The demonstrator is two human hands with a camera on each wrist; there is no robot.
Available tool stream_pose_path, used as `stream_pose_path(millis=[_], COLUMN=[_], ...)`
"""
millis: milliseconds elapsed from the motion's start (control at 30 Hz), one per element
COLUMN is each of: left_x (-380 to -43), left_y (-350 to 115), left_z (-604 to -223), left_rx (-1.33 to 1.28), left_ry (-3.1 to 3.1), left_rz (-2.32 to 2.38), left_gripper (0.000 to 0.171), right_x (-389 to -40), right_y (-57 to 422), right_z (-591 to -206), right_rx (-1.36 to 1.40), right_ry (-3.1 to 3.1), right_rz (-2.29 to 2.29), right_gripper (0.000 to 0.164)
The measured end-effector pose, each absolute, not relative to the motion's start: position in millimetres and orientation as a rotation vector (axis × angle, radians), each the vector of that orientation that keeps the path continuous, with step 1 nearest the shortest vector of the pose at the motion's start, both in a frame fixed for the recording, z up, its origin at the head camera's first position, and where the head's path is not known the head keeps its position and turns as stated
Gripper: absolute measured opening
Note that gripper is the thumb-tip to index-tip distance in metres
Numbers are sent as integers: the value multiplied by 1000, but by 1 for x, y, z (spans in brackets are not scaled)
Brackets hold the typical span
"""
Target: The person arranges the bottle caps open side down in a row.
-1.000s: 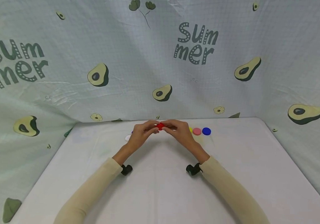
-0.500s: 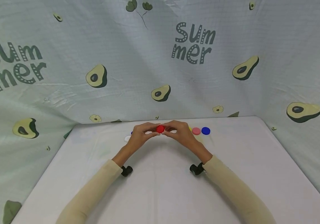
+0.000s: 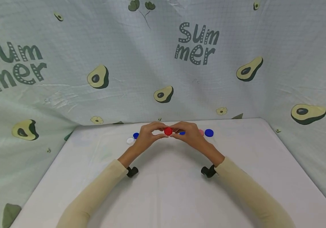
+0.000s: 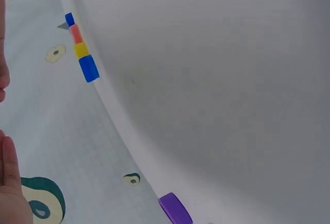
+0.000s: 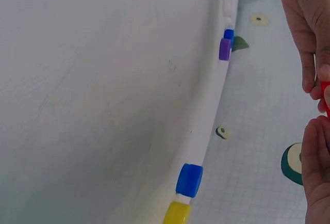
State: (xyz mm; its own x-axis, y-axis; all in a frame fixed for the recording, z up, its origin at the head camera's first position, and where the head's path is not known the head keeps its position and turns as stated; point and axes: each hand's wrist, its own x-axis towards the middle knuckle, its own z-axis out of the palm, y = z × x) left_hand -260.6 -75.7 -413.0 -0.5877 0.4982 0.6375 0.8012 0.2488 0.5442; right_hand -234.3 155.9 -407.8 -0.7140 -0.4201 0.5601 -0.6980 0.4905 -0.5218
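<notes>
My left hand and right hand meet over the far part of the table. Between them, thumbs and fingertips pinch a small red disc-shaped piece from both sides, its round face toward the head camera. Only a red sliver of it shows in the right wrist view, at the right edge between the hands. Parts of both hands enter the left wrist view at its left edge, where the red piece is out of sight.
Along the table's back edge stand small round pieces: white and blue to the left, pink and blue to the right. Wrist views add yellow and purple ones. A patterned cloth hangs behind.
The red piece has been turned so its round face shows. Both hands have shifted slightly right with it, uncovering a blue piece at left and hiding the yellow one in the head view.
</notes>
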Motion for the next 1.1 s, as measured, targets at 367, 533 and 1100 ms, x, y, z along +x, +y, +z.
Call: stream_pose_path(millis=[367, 533, 1100], left_x=[-260, -261, -266], left_y=[-61, -52, -28], left_z=[-410, -411, -412], left_rx=[-1167, -1141, -1075], left_ry=[-2355, -2440, -2586], left_rz=[-1220, -1297, -1458], left_gripper=[35, 35, 33], right_x=[-229, -229, -239], right_y=[174, 182, 200], right_z=[-405, -405, -410], right_rx=[917, 860, 813], right_ry=[-2462, -2526, -2613], right_rz=[1057, 1071, 1171], right_gripper=[35, 34, 31])
